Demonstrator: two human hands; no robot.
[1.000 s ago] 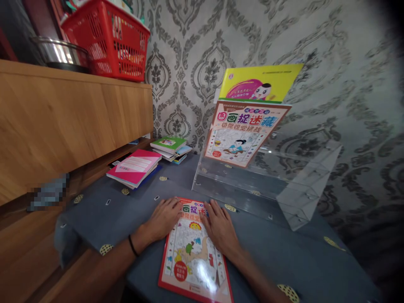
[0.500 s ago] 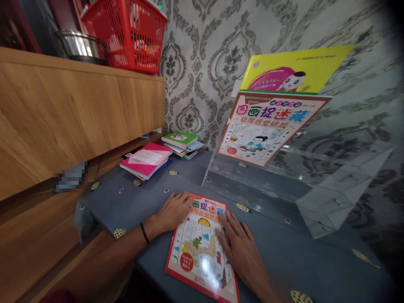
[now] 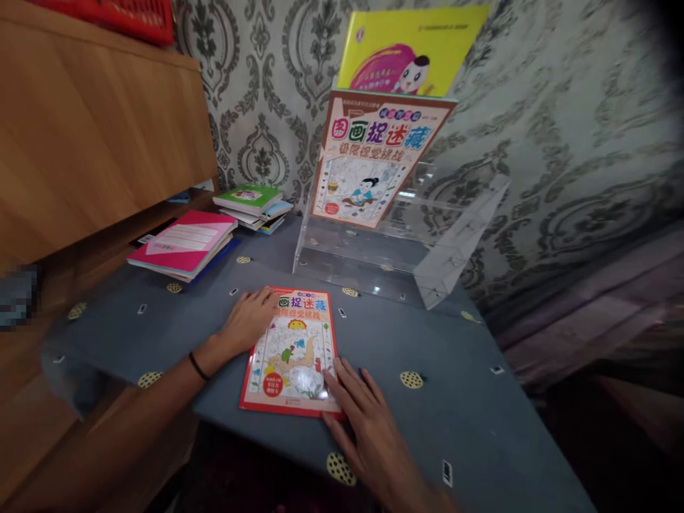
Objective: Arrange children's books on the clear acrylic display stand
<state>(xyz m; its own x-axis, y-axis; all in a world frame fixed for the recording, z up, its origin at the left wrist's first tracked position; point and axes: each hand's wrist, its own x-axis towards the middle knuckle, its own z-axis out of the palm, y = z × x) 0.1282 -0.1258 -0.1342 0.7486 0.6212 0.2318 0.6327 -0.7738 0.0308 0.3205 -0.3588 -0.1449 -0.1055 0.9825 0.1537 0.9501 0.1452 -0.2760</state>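
A red-bordered picture puzzle book (image 3: pixel 293 356) lies flat on the cloth-covered table, its cover facing up. My left hand (image 3: pixel 251 320), with a dark band at the wrist, rests along the book's upper left edge, fingers laid out on the cover. My right hand (image 3: pixel 366 417) is spread at the lower right corner; its fingertips touch the cover and the thumb is by the bottom edge. Beyond the book, a clear acrylic stand (image 3: pixel 363 260) bears a brown-bordered puzzle book (image 3: pixel 355 171) with a yellow book (image 3: pixel 406 43) behind it.
To the left lie a pink-covered book stack (image 3: pixel 184 242) and a green-topped book stack (image 3: pixel 249 196). A wooden cabinet (image 3: pixel 107 121) overhangs the table's left side, with a red basket (image 3: pixel 133 18) on top. Patterned wallpaper (image 3: pixel 261 92) covers the wall behind.
The view has swung right and down. My right hand has slid from the book's upper right edge to its lower right corner. My left hand stays at the upper left edge.
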